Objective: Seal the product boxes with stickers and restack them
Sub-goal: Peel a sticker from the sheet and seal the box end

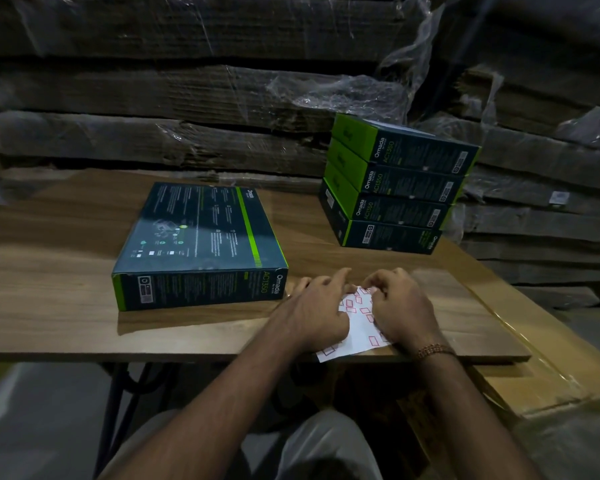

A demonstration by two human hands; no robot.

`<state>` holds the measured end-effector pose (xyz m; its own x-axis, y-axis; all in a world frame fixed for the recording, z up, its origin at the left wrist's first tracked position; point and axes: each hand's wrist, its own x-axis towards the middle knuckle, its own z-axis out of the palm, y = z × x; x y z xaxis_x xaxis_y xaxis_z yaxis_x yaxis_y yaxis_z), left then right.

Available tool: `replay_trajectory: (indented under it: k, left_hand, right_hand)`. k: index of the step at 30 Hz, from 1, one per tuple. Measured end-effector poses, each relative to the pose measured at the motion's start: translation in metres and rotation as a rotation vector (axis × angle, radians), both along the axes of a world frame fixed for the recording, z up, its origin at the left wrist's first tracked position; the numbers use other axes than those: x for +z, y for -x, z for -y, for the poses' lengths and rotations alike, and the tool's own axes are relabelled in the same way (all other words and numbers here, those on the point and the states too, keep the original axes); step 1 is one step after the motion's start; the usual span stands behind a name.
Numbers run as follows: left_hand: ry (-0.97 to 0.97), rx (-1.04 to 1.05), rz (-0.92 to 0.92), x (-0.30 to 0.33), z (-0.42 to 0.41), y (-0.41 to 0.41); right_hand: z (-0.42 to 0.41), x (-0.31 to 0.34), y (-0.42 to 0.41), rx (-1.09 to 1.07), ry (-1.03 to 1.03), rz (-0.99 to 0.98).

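Observation:
A dark blue and green product box (201, 244) lies flat on the wooden table (66, 271), left of my hands. At the back right stands a stack of several like boxes (395, 185). A white sticker sheet (359, 320) with red-outlined stickers lies at the table's front edge. My left hand (314, 311) rests on the sheet's left side with curled fingers holding it down. My right hand (400, 306) has its fingers curled over the sheet's upper right part, pinching at a sticker there.
Shrink-wrapped stacks of flattened cardboard (187, 98) fill the background behind the table. A taped brown carton (551, 368) sits at the right, partly under the tabletop. Black metal table legs (118, 403) and my knees show below.

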<state>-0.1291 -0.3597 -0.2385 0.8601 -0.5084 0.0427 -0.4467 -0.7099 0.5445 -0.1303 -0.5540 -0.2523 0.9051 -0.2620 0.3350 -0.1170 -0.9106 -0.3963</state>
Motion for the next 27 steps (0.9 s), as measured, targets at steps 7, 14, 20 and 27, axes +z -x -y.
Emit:
replay_trajectory:
  k: [7,14,20,27]
  left_hand:
    - [0.017,0.01,0.007,-0.005,0.002,-0.005]
    - [0.018,0.018,0.014,-0.005,0.002,-0.003]
    - [0.007,0.022,0.015,-0.004,0.002,-0.003]
    - [0.0,0.019,0.013,-0.004,0.003,-0.004]
  right_hand:
    - [0.017,-0.007,-0.002,0.027,-0.302,0.134]
    - [0.012,-0.007,0.0,0.015,-0.147,0.135]
    - [0.005,-0.006,0.002,0.036,-0.051,0.121]
    - [0.005,-0.003,-0.001,0.055,-0.123,0.116]
